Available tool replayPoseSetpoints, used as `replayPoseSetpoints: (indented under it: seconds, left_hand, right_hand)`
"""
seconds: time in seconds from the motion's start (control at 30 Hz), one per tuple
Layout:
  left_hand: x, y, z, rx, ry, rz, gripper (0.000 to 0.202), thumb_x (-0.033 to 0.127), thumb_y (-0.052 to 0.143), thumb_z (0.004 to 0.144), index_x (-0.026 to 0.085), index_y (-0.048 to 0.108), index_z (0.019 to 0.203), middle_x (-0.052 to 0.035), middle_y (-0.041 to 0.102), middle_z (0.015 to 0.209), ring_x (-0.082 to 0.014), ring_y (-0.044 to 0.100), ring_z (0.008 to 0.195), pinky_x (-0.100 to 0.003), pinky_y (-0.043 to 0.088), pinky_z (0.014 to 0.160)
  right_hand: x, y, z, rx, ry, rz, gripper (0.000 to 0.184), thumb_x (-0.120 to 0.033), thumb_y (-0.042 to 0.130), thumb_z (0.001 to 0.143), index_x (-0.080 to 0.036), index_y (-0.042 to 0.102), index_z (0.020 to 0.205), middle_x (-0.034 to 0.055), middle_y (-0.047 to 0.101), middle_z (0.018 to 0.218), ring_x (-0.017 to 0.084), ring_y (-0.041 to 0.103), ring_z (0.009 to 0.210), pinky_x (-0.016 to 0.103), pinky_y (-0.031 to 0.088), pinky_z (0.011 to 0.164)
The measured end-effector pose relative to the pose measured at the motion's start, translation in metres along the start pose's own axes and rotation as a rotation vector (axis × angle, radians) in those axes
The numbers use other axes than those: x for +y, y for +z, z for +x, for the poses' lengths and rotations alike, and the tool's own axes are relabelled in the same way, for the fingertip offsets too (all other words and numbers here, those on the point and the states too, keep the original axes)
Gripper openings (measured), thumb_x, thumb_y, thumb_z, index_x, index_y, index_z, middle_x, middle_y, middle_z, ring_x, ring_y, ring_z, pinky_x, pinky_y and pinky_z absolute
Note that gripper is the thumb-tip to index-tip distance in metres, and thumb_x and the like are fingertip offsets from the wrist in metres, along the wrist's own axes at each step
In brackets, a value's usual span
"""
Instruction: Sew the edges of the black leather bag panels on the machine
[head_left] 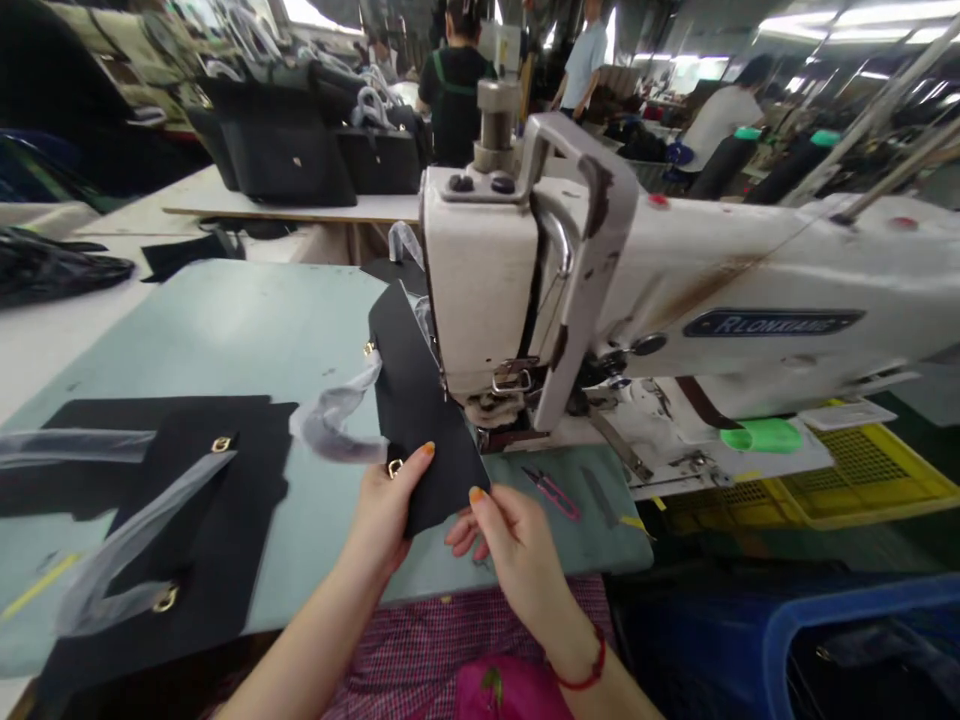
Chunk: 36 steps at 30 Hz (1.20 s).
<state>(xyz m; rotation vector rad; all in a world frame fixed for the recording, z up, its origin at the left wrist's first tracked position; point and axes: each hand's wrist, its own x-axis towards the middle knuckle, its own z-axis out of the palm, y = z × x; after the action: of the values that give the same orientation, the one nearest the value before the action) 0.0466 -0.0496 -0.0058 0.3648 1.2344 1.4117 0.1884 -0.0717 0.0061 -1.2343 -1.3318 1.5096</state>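
A black bag panel (420,400) with gold buckles and a plastic-wrapped handle (334,415) runs up along the left side of the sewing machine head (480,290). My left hand (390,505) grips its near left part, thumb on top beside the lower buckle and fingers beneath. At the near right corner, my right hand (510,530) pinches the panel's edge between thumb and fingers. The far end of the panel is partly hidden behind the machine. Just right of my right hand lie pink-handled thread snips (553,490).
More black panels with a wrapped handle (195,510) lie at left on the pale green tabletop (247,320). Finished-looking black bags (292,140) stand on a table behind. A blue bin (780,640) and yellow crate (862,470) are at right. Several people work farther back.
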Motion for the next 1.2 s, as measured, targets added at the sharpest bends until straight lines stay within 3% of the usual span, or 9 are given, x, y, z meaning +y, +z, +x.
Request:
replayPoseSetpoints:
  seconds: [0.23, 0.47, 0.7, 0.9, 1.03, 1.13, 1.2]
  left_hand:
    - [0.01, 0.003, 0.046, -0.102, 0.068, 0.114, 0.056, 0.032, 0.082, 0.065, 0.013, 0.061, 0.113, -0.0103, 0.074, 0.099, -0.0198, 0.069, 0.073, -0.029, 0.057, 0.066]
    - [0.032, 0.015, 0.062, -0.088, 0.195, 0.313, 0.038, 0.025, 0.081, 0.06, 0.015, 0.064, 0.093, -0.002, 0.073, 0.083, -0.015, 0.062, 0.068, -0.022, 0.05, 0.062]
    - [0.033, 0.015, 0.065, -0.135, 0.179, 0.316, 0.046, 0.028, 0.081, 0.06, 0.015, 0.064, 0.101, -0.0049, 0.073, 0.091, -0.0187, 0.065, 0.073, -0.025, 0.05, 0.066]
    - [0.035, 0.012, 0.064, -0.205, 0.099, 0.327, 0.054, 0.033, 0.084, 0.06, 0.013, 0.066, 0.107, -0.0079, 0.075, 0.093, -0.0217, 0.068, 0.076, -0.028, 0.053, 0.068]
    - [0.037, 0.0, 0.061, -0.341, -0.097, 0.385, 0.043, 0.04, 0.081, 0.067, 0.012, 0.07, 0.097, -0.011, 0.076, 0.092, -0.0193, 0.069, 0.076, -0.024, 0.053, 0.067]
    - [0.039, -0.008, 0.059, -0.373, -0.231, 0.409, 0.033, 0.039, 0.081, 0.068, 0.013, 0.073, 0.086, -0.01, 0.076, 0.085, -0.0165, 0.068, 0.071, -0.021, 0.053, 0.061]
    - [0.04, -0.01, 0.059, -0.359, -0.234, 0.418, 0.028, 0.035, 0.083, 0.066, 0.014, 0.074, 0.082, -0.0086, 0.075, 0.081, -0.0155, 0.066, 0.067, -0.02, 0.053, 0.058]
  right_hand:
    - [0.009, 0.004, 0.032, 0.027, 0.077, 0.125, 0.046, -0.048, 0.045, 0.094, -0.011, 0.064, 0.076, 0.0059, 0.067, 0.056, 0.01, 0.059, 0.043, 0.016, 0.038, 0.043]
    - [0.006, 0.009, 0.041, 0.074, 0.055, 0.137, 0.051, -0.052, 0.044, 0.095, -0.01, 0.065, 0.076, 0.0049, 0.066, 0.055, 0.009, 0.059, 0.043, 0.016, 0.04, 0.044]
    - [0.008, 0.012, 0.041, 0.107, 0.053, 0.161, 0.053, -0.056, 0.044, 0.094, -0.01, 0.066, 0.079, 0.0046, 0.067, 0.056, 0.009, 0.059, 0.044, 0.016, 0.041, 0.044]
    - [0.012, 0.014, 0.043, 0.101, 0.05, 0.17, 0.053, -0.058, 0.044, 0.093, -0.01, 0.065, 0.081, 0.0046, 0.067, 0.056, 0.009, 0.059, 0.043, 0.015, 0.04, 0.043]
    - [0.011, 0.014, 0.044, 0.086, 0.059, 0.16, 0.052, -0.058, 0.044, 0.092, -0.011, 0.065, 0.082, 0.0048, 0.068, 0.057, 0.009, 0.06, 0.043, 0.015, 0.039, 0.042]
    - [0.01, 0.014, 0.043, 0.099, 0.036, 0.105, 0.054, -0.057, 0.044, 0.093, -0.012, 0.063, 0.069, 0.0058, 0.068, 0.057, 0.009, 0.059, 0.043, 0.015, 0.04, 0.043]
    - [0.01, 0.016, 0.042, 0.124, 0.012, 0.086, 0.056, -0.056, 0.044, 0.093, -0.013, 0.06, 0.061, 0.006, 0.067, 0.057, 0.009, 0.06, 0.044, 0.015, 0.04, 0.043]
